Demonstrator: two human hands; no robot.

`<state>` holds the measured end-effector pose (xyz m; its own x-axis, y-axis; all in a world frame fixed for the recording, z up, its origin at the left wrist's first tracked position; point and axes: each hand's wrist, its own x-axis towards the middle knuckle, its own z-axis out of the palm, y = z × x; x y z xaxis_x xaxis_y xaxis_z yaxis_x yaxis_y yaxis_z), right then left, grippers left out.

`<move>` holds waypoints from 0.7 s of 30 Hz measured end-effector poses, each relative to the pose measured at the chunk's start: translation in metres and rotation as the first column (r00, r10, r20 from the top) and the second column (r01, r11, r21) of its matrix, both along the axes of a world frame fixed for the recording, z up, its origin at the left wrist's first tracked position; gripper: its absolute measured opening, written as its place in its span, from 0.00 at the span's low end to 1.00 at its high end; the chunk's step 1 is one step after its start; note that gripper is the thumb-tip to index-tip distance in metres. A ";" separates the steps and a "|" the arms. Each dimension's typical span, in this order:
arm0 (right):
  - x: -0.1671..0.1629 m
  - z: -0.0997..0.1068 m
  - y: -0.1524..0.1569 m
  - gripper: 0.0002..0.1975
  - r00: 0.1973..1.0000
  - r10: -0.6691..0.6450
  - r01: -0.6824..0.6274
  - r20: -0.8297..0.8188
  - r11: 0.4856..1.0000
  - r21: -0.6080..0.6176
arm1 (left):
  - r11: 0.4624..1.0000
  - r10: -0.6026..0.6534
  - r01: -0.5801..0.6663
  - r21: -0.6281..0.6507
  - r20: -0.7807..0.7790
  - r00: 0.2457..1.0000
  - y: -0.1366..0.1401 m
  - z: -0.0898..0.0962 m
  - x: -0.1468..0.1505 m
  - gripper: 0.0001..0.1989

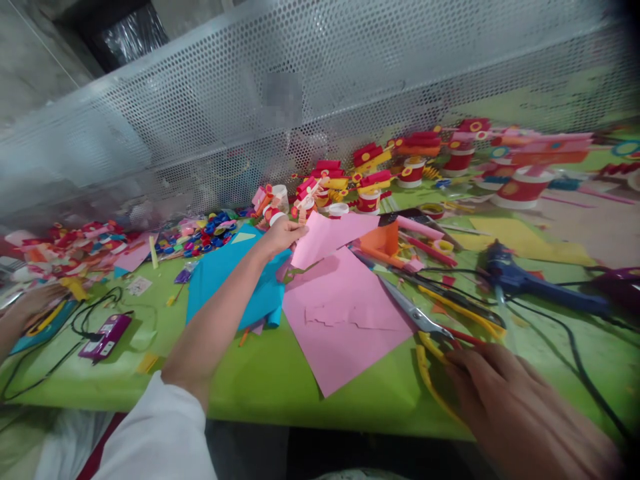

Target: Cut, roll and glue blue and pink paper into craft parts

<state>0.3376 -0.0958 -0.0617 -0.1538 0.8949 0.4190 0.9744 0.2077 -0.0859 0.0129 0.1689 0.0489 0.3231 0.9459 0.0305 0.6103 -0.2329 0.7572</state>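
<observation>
My left hand (284, 238) reaches out over the table, its fingers pinching the edge of a pink piece of paper (330, 235). Below that piece lies a larger pink sheet (345, 353) with a jagged cut in its middle. At the lower right, my right hand (505, 393) is closed at the yellow handle of the scissors (417, 317). Their metal blades point away to the left, over the pink sheet's right edge. A blue sheet (215, 280) lies under my left forearm.
A blue glue gun (545, 283) and its cables lie at the right. Paper models on red cups (523, 190) line the back, before a perforated metal screen (250, 100). Another person's hand (37, 300) is at far left, near a purple power strip (106, 337).
</observation>
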 end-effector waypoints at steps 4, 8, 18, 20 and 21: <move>-0.001 0.000 0.000 0.16 1.000 -0.021 0.021 0.004 0.999 -0.030 | 0.999 -0.032 0.035 0.021 -0.139 0.990 -0.002 0.002 0.001 0.22; -0.001 0.000 -0.003 0.16 1.000 -0.012 0.012 0.001 0.999 -0.031 | 0.997 -0.031 0.058 0.056 -0.394 0.919 -0.006 -0.001 -0.023 0.31; 0.000 -0.002 -0.002 0.14 0.999 -0.001 0.001 -0.034 1.000 -0.027 | 0.997 0.078 -0.051 0.062 -0.629 0.774 -0.007 -0.026 -0.061 0.38; 0.000 -0.002 -0.001 0.14 0.998 -0.003 0.001 -0.057 0.999 -0.032 | 0.995 0.090 -0.053 0.079 -0.608 0.789 -0.008 -0.023 -0.065 0.39; 0.000 -0.002 -0.002 0.14 0.997 -0.005 0.003 -0.075 1.000 -0.030 | 0.995 0.091 -0.048 0.087 -0.594 0.799 -0.009 -0.021 -0.067 0.40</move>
